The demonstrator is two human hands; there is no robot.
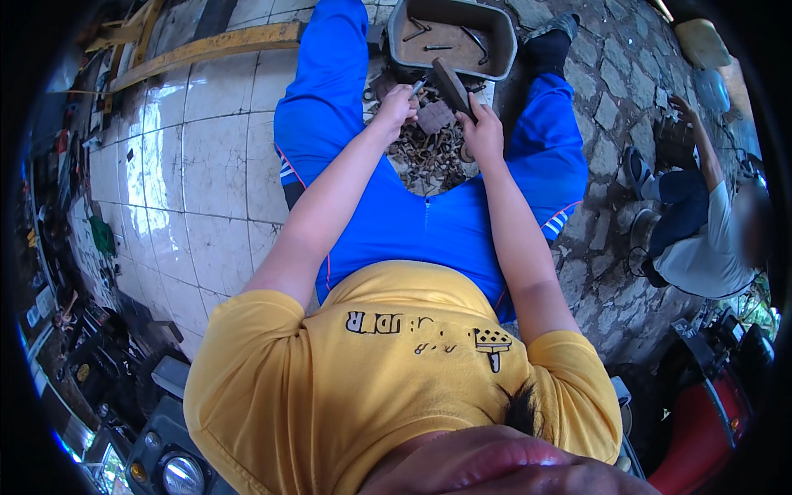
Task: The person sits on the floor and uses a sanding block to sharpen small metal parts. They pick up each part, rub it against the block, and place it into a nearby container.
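In my left hand (396, 110) is a small silvery metal piece (418, 85), pinched between my fingers. My right hand (483, 130) grips a long, dark, flat tool (450, 82), held at a slant near the front of a grey plastic tub (504, 41). A few metal tools (438, 47) lie inside the tub. Between my blue-trousered legs, beneath my hands, is a heap of small dark metal parts (425, 157) with a greyish-pink block (435, 118) on it.
At right, another person (697, 268) sits low on the stone paving (615, 74), reaching toward dark objects. White tiles (165, 190) lie left, with a yellow beam (206, 52) at upper left. Parked motorbikes (689, 441) stand behind me; plastic containers (701, 43) sit at upper right.
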